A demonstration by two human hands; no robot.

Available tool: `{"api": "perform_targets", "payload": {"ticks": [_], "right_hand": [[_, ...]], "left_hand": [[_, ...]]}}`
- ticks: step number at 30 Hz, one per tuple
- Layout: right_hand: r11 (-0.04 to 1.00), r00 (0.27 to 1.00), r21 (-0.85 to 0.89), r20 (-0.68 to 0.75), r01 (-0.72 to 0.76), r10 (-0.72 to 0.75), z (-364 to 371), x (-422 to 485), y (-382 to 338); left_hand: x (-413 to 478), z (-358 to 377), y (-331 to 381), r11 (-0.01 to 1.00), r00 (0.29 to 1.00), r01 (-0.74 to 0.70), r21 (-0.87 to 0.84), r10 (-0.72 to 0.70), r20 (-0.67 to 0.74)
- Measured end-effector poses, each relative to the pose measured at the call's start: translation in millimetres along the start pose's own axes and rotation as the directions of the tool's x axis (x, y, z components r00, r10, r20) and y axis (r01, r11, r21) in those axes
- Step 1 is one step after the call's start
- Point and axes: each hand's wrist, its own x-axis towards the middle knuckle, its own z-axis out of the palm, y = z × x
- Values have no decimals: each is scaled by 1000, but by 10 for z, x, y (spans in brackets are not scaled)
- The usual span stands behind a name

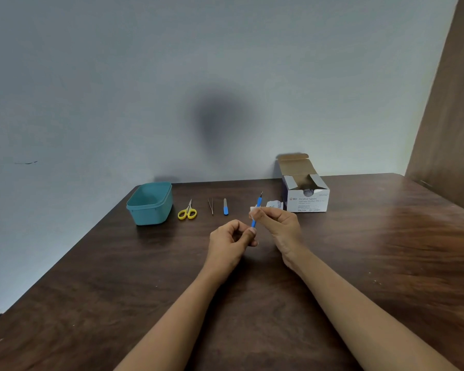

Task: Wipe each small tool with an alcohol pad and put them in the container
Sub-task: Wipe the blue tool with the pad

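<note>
My left hand [232, 242] pinches the lower end of a thin blue-handled tool [258, 206] that points up and away over the table. Around the tool's middle my right hand [277, 223] pinches a white alcohol pad [253, 209]. On the table behind lie yellow-handled scissors [187, 211], metal tweezers [211, 205] and a small blue-handled file [225, 207] in a row. A teal plastic container [150, 203], empty as far as I see, stands at the left end of the row.
An open white box of alcohol swabs [306, 195] stands at the back right, with a torn white wrapper [274, 205] beside it. The dark wooden table [359, 263] meets a grey wall behind and a brown panel [450, 116] at the right.
</note>
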Motion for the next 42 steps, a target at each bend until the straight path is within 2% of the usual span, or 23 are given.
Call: {"api": "perform_targets", "payload": {"ticks": [4,6,12,17,21,25,27,30,33,36,39,42], "right_hand": [[987,996,-143,-39,75,-81,54,-6,49],[986,998,-157,-22,50,-54,65,-7,40],[998,998,-54,35,-42,44,39,-21,36],[992,1000,-126,-17,-26,24,36,-17,60],[971,1000,-238,5,-27,29,68,-21,109],[994,994,-84,78,-67,74,35,-41,33],[996,989,-4,116,-87,87,5,-49,0],[994,986,-8,127,-109,109,-3,-48,-12],[996,987,-23,133,-91,93,14,-57,-20],[998,980,-41,190,-45,52,28,-67,-18],[995,965,-103,260,-19,45,47,-79,-9],[991,955,-131,292,-12,50,60,-87,-13]], "left_hand": [[-7,14,7,999,999,-14,42,15,-31],[-4,10,2,999,998,-10,53,13,-54],[2,-8,-9,998,995,-15,66,22,-101],[0,-10,-2,999,995,-22,44,26,-92],[-16,-2,20,999,996,-44,19,45,-79],[-8,-13,9,999,996,-45,-1,45,-76],[1,-17,-1,999,998,-42,-27,41,-54],[-6,-21,25,990,1000,-6,-139,4,-10],[-9,-16,41,964,993,55,-262,-80,-84],[10,-36,22,923,983,54,-381,-116,-143],[24,-98,42,865,989,96,-492,-139,-52],[31,-133,73,844,991,115,-524,-133,3]]}}
